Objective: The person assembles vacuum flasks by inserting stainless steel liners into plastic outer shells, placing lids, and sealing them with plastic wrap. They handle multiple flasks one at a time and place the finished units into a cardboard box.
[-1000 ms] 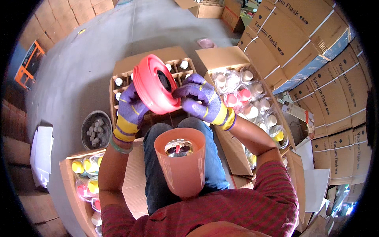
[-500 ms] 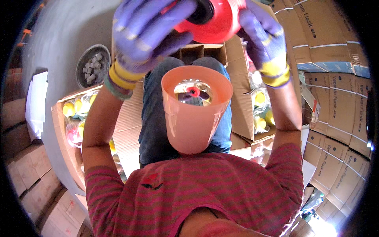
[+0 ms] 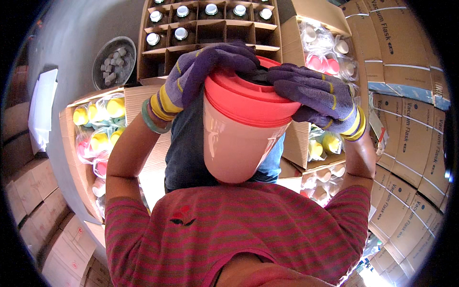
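A glossy pink flask body stands between my thighs, tilted slightly toward my chest. The red collar sits on its mouth and covers the opening. In the collar's middle is a black insert, partly hidden by my fingers. My left hand, in a purple and yellow glove, grips the collar's far left side, fingers curled over the top. In a matching glove, my right hand holds the collar's right edge, fingers across the top and thumb side low at the rim. Whether the collar is fully seated I cannot tell.
Ahead stands a divided carton with several white-capped bottles in its cells. A dark basin of small grey pieces is on the left floor. Open cartons of bagged, coloured parts flank me. Strapped boxes are stacked at the right.
Both hands came down toward me with the red collar, which was held apart above the flask and now rests on its mouth. The divided carton ahead shows more fully.
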A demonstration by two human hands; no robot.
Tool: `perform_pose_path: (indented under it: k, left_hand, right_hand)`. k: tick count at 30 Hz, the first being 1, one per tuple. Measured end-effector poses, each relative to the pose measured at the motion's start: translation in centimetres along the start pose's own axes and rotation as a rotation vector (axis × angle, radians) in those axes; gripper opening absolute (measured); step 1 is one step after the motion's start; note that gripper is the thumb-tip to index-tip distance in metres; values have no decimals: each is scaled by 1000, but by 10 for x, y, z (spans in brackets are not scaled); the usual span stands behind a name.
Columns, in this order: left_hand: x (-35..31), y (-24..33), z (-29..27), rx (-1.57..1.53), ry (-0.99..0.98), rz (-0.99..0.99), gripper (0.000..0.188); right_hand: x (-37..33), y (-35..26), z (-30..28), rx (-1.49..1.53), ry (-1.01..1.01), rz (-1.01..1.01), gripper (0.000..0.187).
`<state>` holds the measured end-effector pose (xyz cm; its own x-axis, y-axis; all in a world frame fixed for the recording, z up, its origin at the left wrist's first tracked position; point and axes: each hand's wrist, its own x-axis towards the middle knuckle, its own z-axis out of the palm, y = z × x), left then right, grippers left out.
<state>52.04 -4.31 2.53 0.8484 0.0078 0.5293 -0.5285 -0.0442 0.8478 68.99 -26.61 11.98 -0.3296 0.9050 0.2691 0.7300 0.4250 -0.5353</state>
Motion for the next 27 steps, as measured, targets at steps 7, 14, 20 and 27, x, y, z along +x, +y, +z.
perform_pose_path:
  k: [7, 14, 20, 27]
  left_hand:
    - [-2, 7, 5, 73, 29, -33, 55]
    - [-1, 52, 35, 464, 98, -145, 30]
    - [1, 67, 39, 577, 51, -121, 33]
    - [-2, 50, 27, 388, 120, -145, 40]
  right_hand:
    - [-4, 6, 8, 105, 92, -45, 42]
    - [-33, 43, 66, 388, 418, 99, 61]
    - [-40, 53, 89, 496, 524, 142, 76]
    - [-5, -5, 39, 117, 593, 78, 82]
